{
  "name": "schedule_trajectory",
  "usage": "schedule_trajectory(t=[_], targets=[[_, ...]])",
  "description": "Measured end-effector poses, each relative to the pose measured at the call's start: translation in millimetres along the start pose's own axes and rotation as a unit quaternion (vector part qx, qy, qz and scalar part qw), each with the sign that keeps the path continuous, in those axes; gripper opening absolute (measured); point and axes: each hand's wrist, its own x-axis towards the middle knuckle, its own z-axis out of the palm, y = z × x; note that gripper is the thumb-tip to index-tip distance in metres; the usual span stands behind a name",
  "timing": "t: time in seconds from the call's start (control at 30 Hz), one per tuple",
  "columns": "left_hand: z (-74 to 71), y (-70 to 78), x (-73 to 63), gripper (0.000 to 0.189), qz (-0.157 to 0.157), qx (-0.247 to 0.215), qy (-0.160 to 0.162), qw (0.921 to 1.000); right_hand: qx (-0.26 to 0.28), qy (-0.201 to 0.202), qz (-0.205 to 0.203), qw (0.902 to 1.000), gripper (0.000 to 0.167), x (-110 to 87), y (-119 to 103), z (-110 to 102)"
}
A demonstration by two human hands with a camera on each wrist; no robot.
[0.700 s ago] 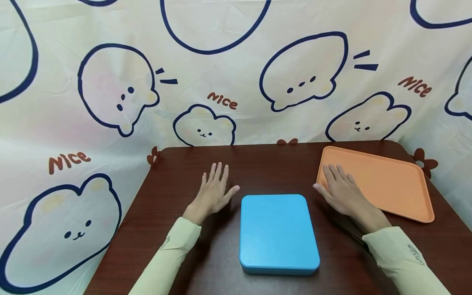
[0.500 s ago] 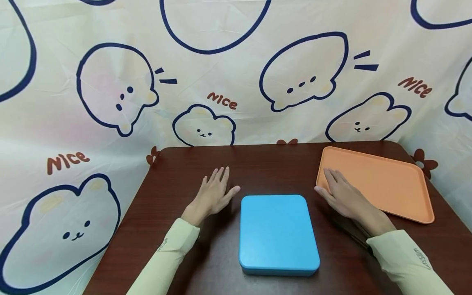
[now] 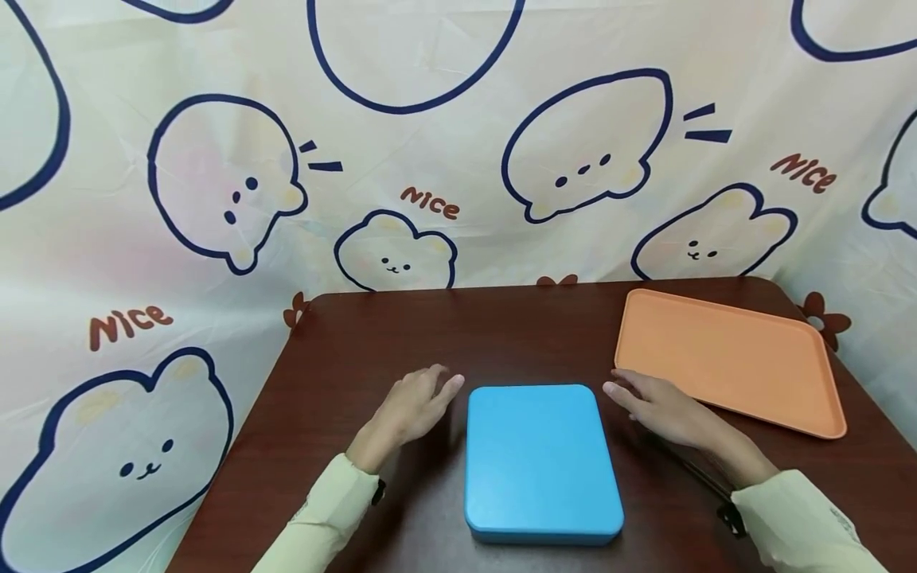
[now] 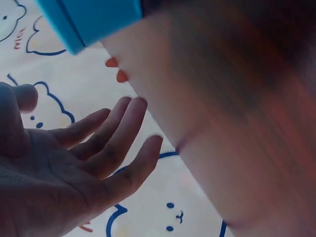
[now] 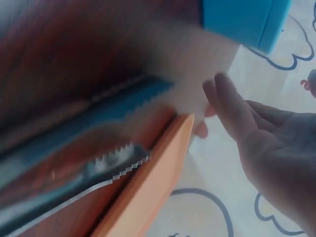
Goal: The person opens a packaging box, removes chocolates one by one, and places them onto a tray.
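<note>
A blue, round-cornered lidded box lies flat on the dark wooden table, its lid seam showing in both wrist views. Left of it my left hand hovers palm down, fingers loosely bent, thumb toward the box; the left wrist view shows nothing in this hand. On the other side my right hand is held in the air between box and tray, thumb toward the box, also holding nothing. Metal tongs with serrated tips lie beneath the right forearm, mostly hidden in the head view.
An orange rectangular tray lies at the table's back right, its near left corner close to my right fingertips. A cream curtain with bear drawings hangs behind and beside the dark table.
Both hands have drawn back toward me, and their fingers have gone from spread and straight to more bent. My right hand has moved off the tray's left edge. Box and tray stay put.
</note>
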Motion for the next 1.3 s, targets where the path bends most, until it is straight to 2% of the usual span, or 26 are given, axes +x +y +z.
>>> schedule_trajectory(t=[0.07, 0.2, 0.3, 0.4, 0.5, 0.63, 0.7, 0.83, 1.0, 1.1, 1.17, 1.3], targets=[[1.0, 1.2, -4.7, 0.06, -0.01, -0.023, -0.007, 0.9997, 0.059, -0.028, 0.03, 0.9974, 0.076, -2.5, 0, 2], [4.0, 3.5, -12.8, 0.053, -0.017, -0.075, -0.029, 0.9966, 0.167, -0.071, 0.088, 0.9794, 0.069, -10.4, 5, 6], [6.3, 4.8, -17.1, 0.049, -0.022, -0.122, -0.047, 0.9911, 0.209, -0.094, 0.109, 0.9672, 0.065, -16.7, 10, 8], [7.5, 4.9, -20.2, 0.05, -0.032, -0.172, -0.069, 0.9822, 0.238, -0.117, 0.118, 0.9569, 0.061, -20.2, 12, 12], [9.9, 3.3, -23.6, 0.053, -0.046, -0.23, -0.105, 0.9666, 0.272, -0.139, 0.12, 0.9447, 0.056, -22.6, 11, 17], [15.7, 0.7, -29.6, 0.052, -0.081, -0.319, -0.157, 0.9312, 0.325, -0.166, 0.13, 0.9218, 0.05, -26.2, 12, 23], [18.2, -0.6, -33.1, 0.05, -0.098, -0.352, -0.174, 0.9146, 0.344, -0.176, 0.138, 0.9122, 0.048, -28.6, 13, 26], [20.7, -1.7, -39.4, 0.048, -0.117, -0.381, -0.192, 0.8968, 0.36, -0.187, 0.142, 0.9029, 0.044, -33.2, 16, 29], [22.6, -0.4, -46.4, 0.044, -0.131, -0.395, -0.213, 0.884, 0.369, -0.198, 0.141, 0.8971, 0.039, -38.6, 14, 29], [23.6, 0.9, -50.0, 0.042, -0.138, -0.399, -0.216, 0.8802, 0.371, -0.203, 0.135, 0.896, 0.036, -41.1, 11, 29], [23.7, 1.9, -52.4, 0.041, -0.14, -0.395, -0.217, 0.8815, 0.374, -0.208, 0.133, 0.8941, 0.034, -42.3, 10, 29], [24.3, 3.4, -56.0, 0.041, -0.132, -0.378, -0.222, 0.889, 0.381, -0.222, 0.129, 0.8882, 0.032, -44.8, 9, 28]])
